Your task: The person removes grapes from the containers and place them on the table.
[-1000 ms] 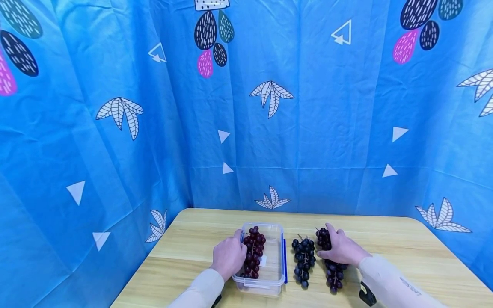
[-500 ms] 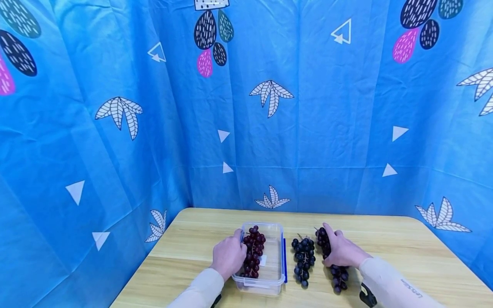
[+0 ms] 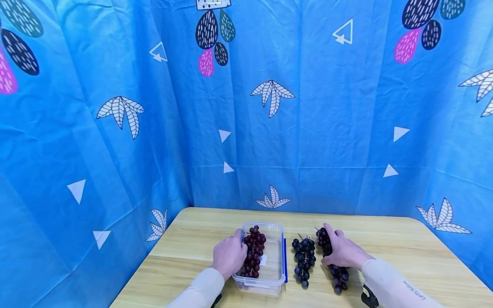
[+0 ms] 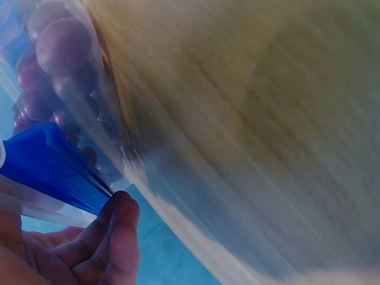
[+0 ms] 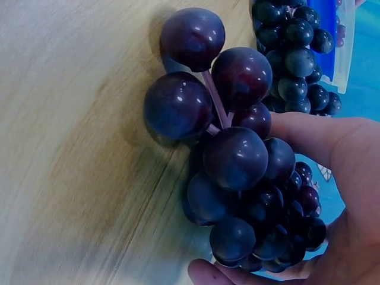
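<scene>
My left hand (image 3: 230,256) is at the left wall of a clear plastic food container (image 3: 274,273). In the left wrist view its fingers (image 4: 123,237) pinch the container's blue latch flap (image 4: 50,160). Inside the container, along that side, lies a bunch of red grapes (image 3: 254,252). My right hand (image 3: 344,250) grips a bunch of dark purple grapes (image 5: 234,157) from above, thumb on one side and fingers on the other. The palm hides the middle of this bunch in the head view. Left of it lies a bunch of black grapes (image 3: 304,259).
The wooden table (image 3: 200,231) carries everything. A blue latch flap (image 3: 285,261) hangs down on the container's right side, near the black grapes. A patterned blue curtain (image 3: 323,188) rises behind the table and along the left and right.
The thumb and fingers of my right hand have closed in around the purple grapes, and the near end of that bunch has shifted slightly right. My left hand stays at the container.
</scene>
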A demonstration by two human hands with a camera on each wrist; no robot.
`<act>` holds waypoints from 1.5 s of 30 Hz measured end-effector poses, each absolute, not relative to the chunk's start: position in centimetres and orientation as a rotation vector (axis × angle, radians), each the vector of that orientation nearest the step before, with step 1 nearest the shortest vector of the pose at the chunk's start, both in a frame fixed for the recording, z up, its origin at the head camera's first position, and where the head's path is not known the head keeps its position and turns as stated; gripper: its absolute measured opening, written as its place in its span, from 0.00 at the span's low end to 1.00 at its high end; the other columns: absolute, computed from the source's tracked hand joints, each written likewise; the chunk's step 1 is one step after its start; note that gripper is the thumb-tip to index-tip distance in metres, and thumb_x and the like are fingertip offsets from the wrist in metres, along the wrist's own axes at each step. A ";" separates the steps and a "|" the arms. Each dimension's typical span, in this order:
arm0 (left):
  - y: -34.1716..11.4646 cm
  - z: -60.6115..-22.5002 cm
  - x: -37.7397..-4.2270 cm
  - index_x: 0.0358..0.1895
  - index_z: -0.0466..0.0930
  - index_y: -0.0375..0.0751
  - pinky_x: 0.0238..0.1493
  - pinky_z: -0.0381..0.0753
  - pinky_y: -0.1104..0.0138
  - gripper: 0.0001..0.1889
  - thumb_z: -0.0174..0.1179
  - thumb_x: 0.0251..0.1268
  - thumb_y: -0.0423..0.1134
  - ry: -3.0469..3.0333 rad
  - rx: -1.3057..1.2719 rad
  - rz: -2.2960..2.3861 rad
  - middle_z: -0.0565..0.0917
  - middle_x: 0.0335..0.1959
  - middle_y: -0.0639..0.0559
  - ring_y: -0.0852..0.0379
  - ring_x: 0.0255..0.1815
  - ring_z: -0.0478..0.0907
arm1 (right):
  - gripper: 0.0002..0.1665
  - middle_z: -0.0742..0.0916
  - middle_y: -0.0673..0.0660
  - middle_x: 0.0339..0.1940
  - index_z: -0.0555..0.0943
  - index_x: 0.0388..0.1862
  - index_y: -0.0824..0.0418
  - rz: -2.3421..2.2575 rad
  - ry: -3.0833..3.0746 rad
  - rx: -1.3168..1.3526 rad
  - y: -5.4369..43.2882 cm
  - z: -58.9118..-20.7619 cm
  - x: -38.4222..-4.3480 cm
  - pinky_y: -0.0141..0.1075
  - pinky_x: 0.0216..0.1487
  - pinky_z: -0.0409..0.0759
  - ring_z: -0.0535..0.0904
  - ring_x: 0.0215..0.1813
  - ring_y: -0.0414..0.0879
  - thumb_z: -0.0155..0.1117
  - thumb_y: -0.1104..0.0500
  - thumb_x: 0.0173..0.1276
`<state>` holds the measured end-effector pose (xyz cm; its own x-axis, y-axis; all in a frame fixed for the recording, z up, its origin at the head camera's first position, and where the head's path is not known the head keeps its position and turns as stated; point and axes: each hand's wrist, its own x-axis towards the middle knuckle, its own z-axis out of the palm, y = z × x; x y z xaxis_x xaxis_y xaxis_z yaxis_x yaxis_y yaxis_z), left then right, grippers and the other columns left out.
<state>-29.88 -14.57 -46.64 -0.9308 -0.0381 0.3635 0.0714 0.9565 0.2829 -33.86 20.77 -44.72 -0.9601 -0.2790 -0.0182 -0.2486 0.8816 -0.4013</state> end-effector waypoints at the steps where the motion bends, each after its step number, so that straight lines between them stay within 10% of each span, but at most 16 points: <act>1: -14.6 -46.7 -29.9 0.66 0.75 0.41 0.24 0.78 0.59 0.26 0.60 0.65 0.43 -2.737 -0.023 -0.414 0.87 0.34 0.43 0.54 0.24 0.79 | 0.72 0.66 0.81 0.69 0.46 0.82 0.62 -0.608 2.983 -0.420 20.8 -44.7 -33.8 0.52 0.39 0.81 0.83 0.38 0.55 0.82 0.47 0.49; 18: -14.6 -46.6 -29.9 0.66 0.74 0.41 0.24 0.78 0.59 0.26 0.60 0.65 0.43 -2.741 -0.023 -0.419 0.87 0.35 0.43 0.54 0.24 0.79 | 0.61 0.67 0.84 0.67 0.56 0.79 0.67 -0.549 3.066 -0.506 20.7 -43.7 -33.8 0.68 0.53 0.76 0.73 0.59 0.80 0.75 0.39 0.58; 45: -14.6 -46.7 -30.2 0.67 0.73 0.42 0.27 0.78 0.60 0.27 0.59 0.66 0.44 -2.758 -0.002 -0.428 0.87 0.34 0.45 0.55 0.24 0.78 | 0.46 0.78 0.71 0.64 0.71 0.71 0.65 -0.365 3.154 -0.786 15.5 -38.7 -34.5 0.60 0.59 0.76 0.75 0.61 0.66 0.73 0.42 0.61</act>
<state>-30.21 -14.62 -46.73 -0.9391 -0.0513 0.3397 0.0541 0.9544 0.2936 -34.52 15.49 -38.73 -0.8766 -0.4472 0.1778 -0.4760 0.8602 -0.1831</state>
